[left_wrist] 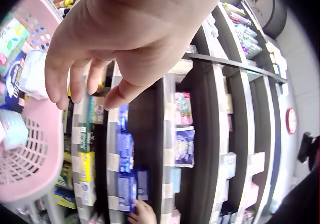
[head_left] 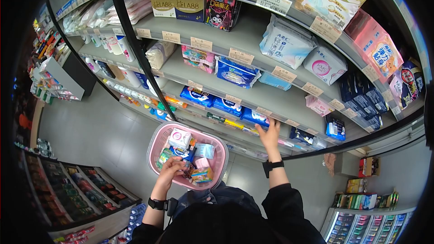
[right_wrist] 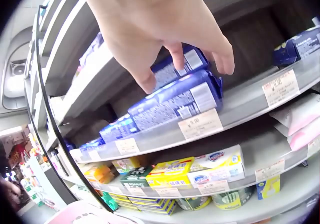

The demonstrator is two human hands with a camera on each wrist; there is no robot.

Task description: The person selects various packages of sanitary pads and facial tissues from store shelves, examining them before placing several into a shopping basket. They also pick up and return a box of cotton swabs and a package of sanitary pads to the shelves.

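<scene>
Two bare hands in view, with one black wrist device on each arm. One pink basket [head_left: 220, 154] below the shelving, holding several packs, among them one blue-and-white packet [head_left: 182, 153], one light-blue pack [head_left: 205, 150] and one green pack [head_left: 164, 157]. Two blue packages at the right hand [head_left: 269, 134], one front package [right_wrist: 175, 101] upright at the shelf edge and one rear package [right_wrist: 175, 69] just behind it, with more blue packets [right_wrist: 119, 129] farther along the same shelf. On the shelf below, one yellow box [right_wrist: 171, 171], one white box [right_wrist: 217, 166] and one dark green box [right_wrist: 136, 178]. Reaches forward with the right arm, palm down, fingers spread and pointing down over the two packages, thumb toward the camera's left; grip open, not closed round either, though cannot tell how firmly the fingertips touch. Bends the left arm near the body, left hand [head_left: 172, 169] over the basket's near side, fingers loosely curved, open, gripping nothing. Rear package partly hidden by the front one and the fingers; basket cut off in both wrist views, its lower contents covered; small print blurred.
</scene>
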